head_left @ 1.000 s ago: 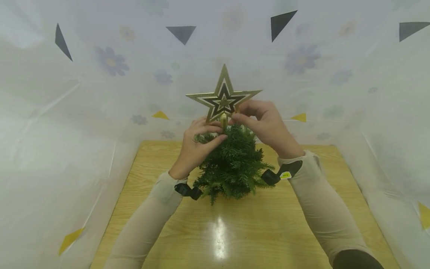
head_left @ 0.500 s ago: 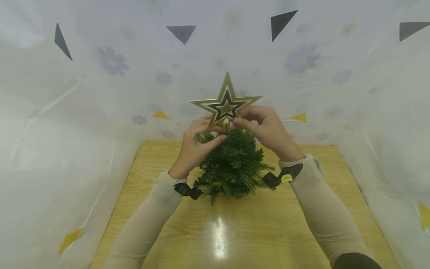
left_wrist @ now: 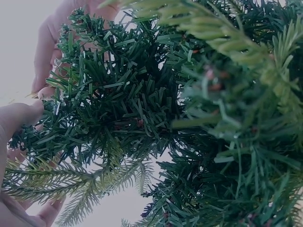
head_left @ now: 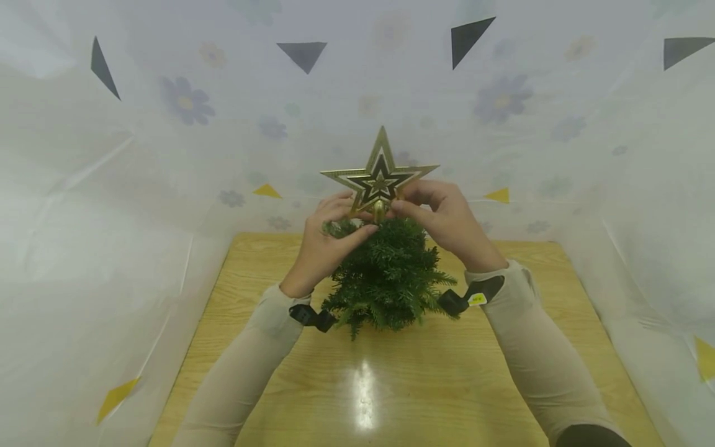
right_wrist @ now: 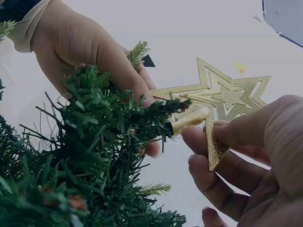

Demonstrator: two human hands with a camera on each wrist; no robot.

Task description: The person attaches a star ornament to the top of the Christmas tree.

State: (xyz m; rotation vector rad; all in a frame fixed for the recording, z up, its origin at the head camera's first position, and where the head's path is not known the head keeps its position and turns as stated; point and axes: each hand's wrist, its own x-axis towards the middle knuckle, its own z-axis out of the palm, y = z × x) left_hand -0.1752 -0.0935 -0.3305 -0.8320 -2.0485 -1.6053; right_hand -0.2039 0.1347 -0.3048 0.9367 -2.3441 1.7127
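A gold star tree topper (head_left: 380, 180) stands point-up above a small green artificial Christmas tree (head_left: 393, 273). My right hand (head_left: 444, 217) pinches one lower point of the star between thumb and fingers. My left hand (head_left: 329, 242) holds the tree's top, thumb in front and fingers behind the tip. In the right wrist view, the star's gold sleeve (right_wrist: 189, 119) meets the end of the top branch (right_wrist: 156, 116); how far the tip sits inside cannot be told. Dense branches (left_wrist: 128, 94) fill the left wrist view, with parts of fingers at its left edge.
The tree stands on a yellow wood-grain table (head_left: 313, 385). Pale, flower-patterned sheeting (head_left: 385, 74) surrounds it at the back and sides, with dark and yellow triangles on it. Both wrists wear black camera bands (head_left: 472, 297).
The star has moved down and slightly right, its sleeve closer to the treetop, and my right hand has lowered with it. My left hand has stayed nearly still.
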